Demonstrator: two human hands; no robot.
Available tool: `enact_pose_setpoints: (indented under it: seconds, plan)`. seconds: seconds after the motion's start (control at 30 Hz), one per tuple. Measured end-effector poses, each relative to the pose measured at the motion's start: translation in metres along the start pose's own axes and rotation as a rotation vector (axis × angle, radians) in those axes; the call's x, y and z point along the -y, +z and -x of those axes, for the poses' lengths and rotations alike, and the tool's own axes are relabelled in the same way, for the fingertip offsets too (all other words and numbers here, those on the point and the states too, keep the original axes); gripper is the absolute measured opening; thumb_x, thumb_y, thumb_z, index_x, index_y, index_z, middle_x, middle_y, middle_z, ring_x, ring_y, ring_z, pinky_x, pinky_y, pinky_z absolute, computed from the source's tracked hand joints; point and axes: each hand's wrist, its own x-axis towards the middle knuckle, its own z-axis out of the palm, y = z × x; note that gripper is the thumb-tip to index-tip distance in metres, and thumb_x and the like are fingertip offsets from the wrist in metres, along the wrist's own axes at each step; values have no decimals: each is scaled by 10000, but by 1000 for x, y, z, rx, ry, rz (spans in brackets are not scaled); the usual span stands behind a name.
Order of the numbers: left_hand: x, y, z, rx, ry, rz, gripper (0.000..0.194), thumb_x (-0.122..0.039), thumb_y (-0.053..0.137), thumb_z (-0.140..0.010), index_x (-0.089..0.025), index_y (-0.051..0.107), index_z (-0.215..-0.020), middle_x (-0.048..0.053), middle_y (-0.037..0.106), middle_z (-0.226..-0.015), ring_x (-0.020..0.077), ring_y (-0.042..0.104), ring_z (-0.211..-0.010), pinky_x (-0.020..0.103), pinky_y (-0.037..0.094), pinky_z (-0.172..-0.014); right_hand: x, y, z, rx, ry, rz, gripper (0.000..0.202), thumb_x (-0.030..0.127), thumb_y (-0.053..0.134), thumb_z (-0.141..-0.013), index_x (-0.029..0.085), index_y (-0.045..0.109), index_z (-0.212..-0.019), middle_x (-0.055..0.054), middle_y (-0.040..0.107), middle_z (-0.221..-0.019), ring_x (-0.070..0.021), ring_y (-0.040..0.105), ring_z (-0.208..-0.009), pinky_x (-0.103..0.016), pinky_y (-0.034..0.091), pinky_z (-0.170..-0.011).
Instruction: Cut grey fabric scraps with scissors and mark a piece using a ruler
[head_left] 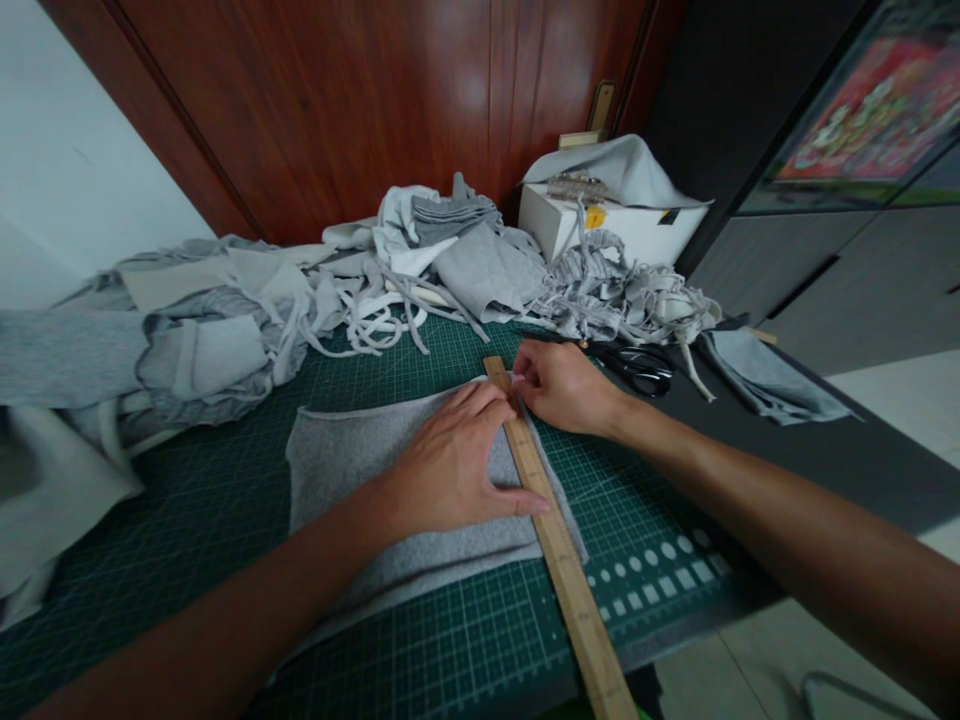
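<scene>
A piece of grey fabric [352, 440] lies flat on the green cutting mat [480, 620], partly under my left forearm. Across its right side runs a wooden ruler [559, 540], whose near end reaches past the mat's front edge. My left hand [457, 460] is spread on the fabric, its fingertips at the ruler's left edge and its thumb resting on the ruler. At the far end of the ruler, my right hand [559, 385] is pinched closed beside the fabric's upper right corner. Whatever its fingertips hold is too small to make out.
Heaps of grey and white cloth scraps [217, 320] line the back and left. Black-handled scissors [641, 368] lie just beyond my right hand. Behind are a white box [619, 225] and a wooden door [360, 100]; folded grey cloth [772, 375] sits at the right.
</scene>
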Motion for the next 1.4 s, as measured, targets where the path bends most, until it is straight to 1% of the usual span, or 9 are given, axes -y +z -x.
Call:
enact_pose_setpoints:
  seconds: [0.1,0.2,0.57,0.83,0.97,1.13,1.2,1.3,1.4]
  plan:
    - [0,1,0,-7,18,11,751,-687,876,-686,-174,598,-1160,117,632,-1259,317,564,-1244,482,470,-1126,-2,-7,-1,30,21,-29,110,66,660,-831,173,655,-808,-17,692,-676,-165,603,-611,-277,385,-581]
    - [2,1,0,-12,24,9,747,-695,865,-695,-188,591,-1171,121,634,-1286,320,565,-1257,481,471,-1127,-5,-11,-6,-9,56,-42,77,94,660,-858,169,652,-843,-26,710,-697,-171,617,-623,-279,410,-594]
    - [2,3,1,-16,26,-8,777,-727,847,-694,-182,590,-1184,125,635,-1272,326,564,-1240,491,471,-1115,-4,3,-12,-23,45,-9,125,58,648,-837,179,626,-815,-24,681,-701,-168,600,-620,-279,390,-591]
    - [2,1,1,-16,21,-2,758,-715,870,-674,-188,590,-1141,108,628,-1230,325,562,-1213,496,481,-1094,3,-2,4,17,-2,8,152,49,640,-827,192,607,-788,-2,648,-659,-152,559,-580,-277,355,-576]
    - [2,1,1,-25,19,9,755,-718,864,-681,-195,584,-1150,107,625,-1232,331,567,-1213,504,477,-1096,9,-3,19,19,-12,4,163,47,620,-834,199,594,-781,1,640,-650,-153,556,-572,-278,350,-568]
    - [2,1,1,-26,25,31,745,-691,889,-666,-209,591,-1150,90,632,-1234,320,580,-1207,488,477,-1094,13,-9,36,92,-16,-43,147,67,624,-849,201,617,-791,15,649,-639,-144,557,-550,-274,344,-554]
    - [1,1,1,-27,19,28,753,-682,895,-661,-206,592,-1159,98,634,-1250,324,577,-1224,489,479,-1097,11,-11,32,65,9,-34,137,75,637,-844,197,618,-785,15,646,-632,-145,556,-544,-277,353,-560]
    - [0,0,1,-27,25,21,759,-689,880,-675,-203,590,-1180,109,632,-1282,335,568,-1253,501,476,-1107,6,-10,15,-32,37,-7,111,79,636,-850,184,622,-815,-14,672,-686,-161,587,-593,-284,380,-586]
    - [0,1,1,-25,33,10,756,-690,863,-697,-197,585,-1198,113,629,-1293,337,565,-1257,507,473,-1110,3,-3,-1,-58,38,7,104,76,634,-850,178,625,-830,-28,675,-707,-171,594,-617,-291,388,-599]
